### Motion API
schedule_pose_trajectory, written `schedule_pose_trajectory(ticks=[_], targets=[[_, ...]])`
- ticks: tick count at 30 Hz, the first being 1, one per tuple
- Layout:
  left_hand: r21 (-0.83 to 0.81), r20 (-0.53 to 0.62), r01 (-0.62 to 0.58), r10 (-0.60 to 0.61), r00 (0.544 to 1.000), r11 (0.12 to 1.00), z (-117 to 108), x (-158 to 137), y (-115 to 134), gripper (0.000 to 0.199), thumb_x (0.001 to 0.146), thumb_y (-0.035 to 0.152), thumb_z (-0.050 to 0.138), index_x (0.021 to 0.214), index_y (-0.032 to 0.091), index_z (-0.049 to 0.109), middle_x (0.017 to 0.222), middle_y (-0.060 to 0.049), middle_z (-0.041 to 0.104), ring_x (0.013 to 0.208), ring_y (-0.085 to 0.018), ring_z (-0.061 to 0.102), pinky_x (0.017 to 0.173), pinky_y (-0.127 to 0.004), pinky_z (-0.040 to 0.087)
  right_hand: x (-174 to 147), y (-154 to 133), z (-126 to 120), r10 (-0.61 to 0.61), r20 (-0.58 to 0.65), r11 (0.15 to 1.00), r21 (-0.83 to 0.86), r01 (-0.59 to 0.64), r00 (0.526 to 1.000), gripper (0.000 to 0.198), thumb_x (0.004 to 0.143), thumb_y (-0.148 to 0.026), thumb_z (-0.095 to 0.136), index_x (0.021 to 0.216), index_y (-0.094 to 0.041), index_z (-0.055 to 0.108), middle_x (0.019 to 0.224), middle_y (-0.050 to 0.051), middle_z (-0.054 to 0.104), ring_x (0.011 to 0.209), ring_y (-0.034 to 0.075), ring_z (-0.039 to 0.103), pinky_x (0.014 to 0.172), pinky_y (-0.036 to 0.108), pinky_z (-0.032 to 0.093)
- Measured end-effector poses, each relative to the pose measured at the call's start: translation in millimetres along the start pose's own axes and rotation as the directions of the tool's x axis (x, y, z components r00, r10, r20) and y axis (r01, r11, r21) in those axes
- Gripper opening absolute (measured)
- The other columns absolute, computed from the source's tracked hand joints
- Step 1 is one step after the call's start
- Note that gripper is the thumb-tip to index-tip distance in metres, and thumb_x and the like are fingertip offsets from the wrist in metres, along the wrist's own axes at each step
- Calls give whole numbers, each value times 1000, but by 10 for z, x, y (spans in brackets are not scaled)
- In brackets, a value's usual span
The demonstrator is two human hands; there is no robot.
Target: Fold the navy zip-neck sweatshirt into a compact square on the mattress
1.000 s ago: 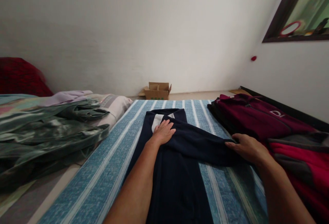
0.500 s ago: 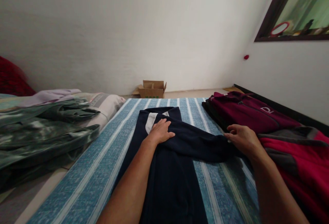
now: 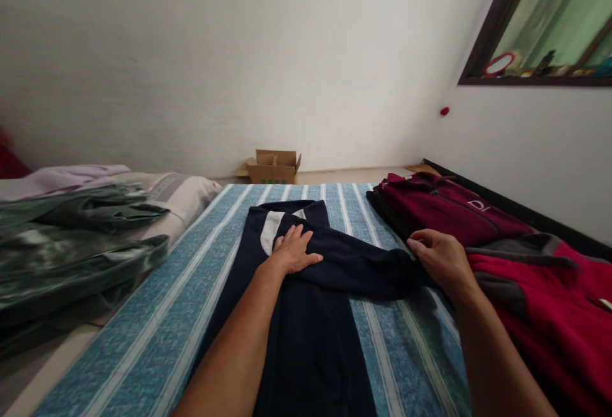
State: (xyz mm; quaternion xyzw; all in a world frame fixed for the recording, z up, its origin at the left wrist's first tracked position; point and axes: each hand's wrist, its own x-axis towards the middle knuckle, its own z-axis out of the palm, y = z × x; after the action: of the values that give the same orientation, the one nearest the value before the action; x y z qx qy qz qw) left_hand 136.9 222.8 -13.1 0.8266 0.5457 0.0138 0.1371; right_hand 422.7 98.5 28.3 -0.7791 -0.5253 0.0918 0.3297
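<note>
A navy long-sleeved top [image 3: 315,340] with white patches near its upper end lies spread on the striped blue bed cover [image 3: 176,277]. One sleeve runs across it toward the right. My left hand [image 3: 291,251] rests flat on the top beside a white patch, with its fingers spread. Over at the right, my right hand [image 3: 440,257] is closed at the end of that sleeve, fingertips pinched together on the cloth. The cuff itself is partly hidden by the hand and dark shadow.
Folded maroon [image 3: 430,203] and red-and-grey [image 3: 554,296] garments are piled on the right. Dark green patterned clothing [image 3: 71,257] lies on the left, with a lilac cloth [image 3: 71,178] behind it. An open cardboard box [image 3: 275,167] sits beyond the bed by the wall.
The view has turned slightly right, so everything sits a little further left. My left hand's fingers look more spread; my right hand still pinches the sleeve end.
</note>
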Motion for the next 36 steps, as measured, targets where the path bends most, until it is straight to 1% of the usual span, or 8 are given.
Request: schedule_pose_trajectory(ticks=[7, 11, 16, 19, 24, 26, 30, 36], targets=[[9, 10, 9, -9, 1000, 1000, -11, -6, 27, 76, 74, 56, 51, 139, 21, 34, 151, -13, 16, 139, -29, 8, 108, -49, 16, -372, 107, 18, -5, -73, 940, -340, -20, 997, 36, 82, -33, 46, 109, -14, 59, 107, 13, 64, 97, 25, 60, 78, 31, 44], [25, 1, 3, -3, 1000, 1000, -3, 4, 14, 76, 74, 57, 50, 139, 21, 34, 151, -14, 17, 139, -29, 10, 107, -49, 17, -572, 147, 29, 59, -82, 927, -365, -85, 995, 45, 84, -35, 42, 121, -11, 51, 109, 16, 62, 97, 27, 61, 78, 33, 45], [28, -5, -2, 2, 1000, 1000, 17, 21, -15, 77, 74, 59, 49, 139, 21, 34, 151, -12, 16, 139, -30, 10, 107, -50, 17, -538, 279, 36, 195, -42, 964, -176, -199, 980, 50, 81, -45, 46, 120, -14, 53, 92, 13, 67, 87, 28, 64, 73, 35, 47], [41, -1, -8, 8, 1000, 999, 8, 30, -16, 77, 74, 59, 49, 139, 20, 34, 151, -13, 16, 139, -29, 10, 107, -49, 17, -479, 343, 41, 206, -41, 972, 125, -200, 978, 51, 75, -49, 53, 113, -15, 58, 89, 11, 68, 88, 27, 64, 73, 34, 48], [61, 21, 2, -3, 1000, 998, -37, 16, 12, 79, 74, 60, 47, 139, 19, 33, 151, -14, 16, 139, -30, 9, 108, -48, 17, -475, 265, 96, 181, 37, 746, 646, -161, 983, 62, 65, -48, 67, 116, -14, 56, 93, 9, 69, 93, 27, 63, 78, 33, 49], [62, 21, 4, -5, 1000, 998, -44, 9, 18, 79, 74, 60, 46, 140, 18, 33, 151, -14, 16, 139, -30, 9, 108, -48, 16, -481, 244, 137, 186, 99, 694, 691, -202, 978, 67, 63, -47, 70, 118, -12, 54, 91, 9, 69, 91, 26, 64, 77, 33, 49], [60, 18, 0, -1, 1000, 998, -39, 12, 11, 79, 73, 59, 46, 140, 18, 33, 151, -14, 16, 139, -30, 9, 107, -49, 17, -476, 302, 214, 228, 171, 711, 644, -284, 959, 75, 64, -46, 71, 127, -12, 48, 82, 5, 69, 83, 25, 65, 76, 34, 49], [55, 8, 1, -2, 1000, 998, -40, 27, 4, 80, 73, 59, 46, 140, 18, 33, 151, -14, 17, 139, -30, 10, 107, -48, 17, -470, 360, 278, 62, 182, 643, 745, -179, 981, 81, 68, -51, 67, 136, -14, 40, 104, 10, 66, 99, 26, 60, 87, 37, 46]])
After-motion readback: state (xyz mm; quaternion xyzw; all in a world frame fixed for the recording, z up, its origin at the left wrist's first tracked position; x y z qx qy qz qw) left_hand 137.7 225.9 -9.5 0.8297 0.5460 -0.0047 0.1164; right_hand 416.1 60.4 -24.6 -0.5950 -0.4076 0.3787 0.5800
